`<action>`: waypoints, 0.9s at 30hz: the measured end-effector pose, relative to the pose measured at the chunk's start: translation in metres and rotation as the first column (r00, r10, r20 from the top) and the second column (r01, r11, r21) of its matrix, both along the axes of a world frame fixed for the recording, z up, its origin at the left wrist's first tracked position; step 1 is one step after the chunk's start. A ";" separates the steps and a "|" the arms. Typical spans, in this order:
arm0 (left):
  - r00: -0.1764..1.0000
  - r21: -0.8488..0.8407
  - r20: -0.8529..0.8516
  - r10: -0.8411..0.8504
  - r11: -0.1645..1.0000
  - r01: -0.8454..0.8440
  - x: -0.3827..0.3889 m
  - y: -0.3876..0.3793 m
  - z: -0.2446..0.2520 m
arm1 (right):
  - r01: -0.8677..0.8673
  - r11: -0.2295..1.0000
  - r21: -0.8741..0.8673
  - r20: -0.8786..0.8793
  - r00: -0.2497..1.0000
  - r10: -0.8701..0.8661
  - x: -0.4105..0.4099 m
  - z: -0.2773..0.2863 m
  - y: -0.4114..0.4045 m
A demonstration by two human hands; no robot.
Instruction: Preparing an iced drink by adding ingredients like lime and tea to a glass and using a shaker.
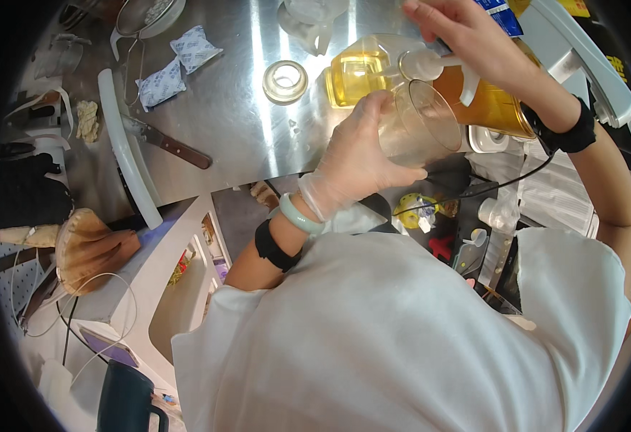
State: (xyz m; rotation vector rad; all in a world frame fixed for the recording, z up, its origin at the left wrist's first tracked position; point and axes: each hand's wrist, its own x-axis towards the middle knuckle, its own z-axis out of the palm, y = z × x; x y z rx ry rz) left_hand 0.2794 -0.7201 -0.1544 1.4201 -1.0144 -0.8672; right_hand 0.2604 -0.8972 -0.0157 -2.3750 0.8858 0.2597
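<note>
My left hand (356, 146), in a clear glove, is shut around a clear, empty-looking cup (420, 124) tilted over the edge of the steel counter. Just behind the cup lie a clear pump bottle of yellow liquid (356, 73) and a container of amber liquid (488, 108). A white pump nozzle (469, 89) points down toward the cup's mouth. Above the nozzle is my right hand (455, 21), its fingers partly curled near the picture's top edge; whether it touches the pump or grips anything is not plain.
On the steel counter (229, 135) lie a round glass-like jar or lid (285, 81), a wooden-handled knife (186, 151), two printed sachets (161, 85) and a strainer (142, 16). A pale curved strip (126, 146) crosses the left edge. A black cable (499, 189) hangs by my right wrist.
</note>
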 end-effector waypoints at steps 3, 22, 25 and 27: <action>0.999 0.025 0.001 0.032 0.999 -0.032 0.000 0.002 0.006 | -0.019 0.998 -0.063 -0.090 0.996 0.013 0.000 0.007 -0.003; 0.997 0.095 -0.077 0.025 0.995 -0.018 0.014 -0.017 -0.006 | -0.112 0.968 -0.226 -0.013 0.994 0.112 0.014 -0.079 -0.023; 1.000 0.073 -0.001 0.021 0.997 -0.021 0.013 -0.010 -0.001 | -0.086 0.967 -0.240 0.054 0.993 0.101 0.011 -0.077 -0.017; 0.994 0.016 -0.104 -0.010 1.000 0.012 0.015 -0.014 0.002 | -0.029 0.974 -0.225 0.044 0.998 0.040 0.007 -0.068 -0.013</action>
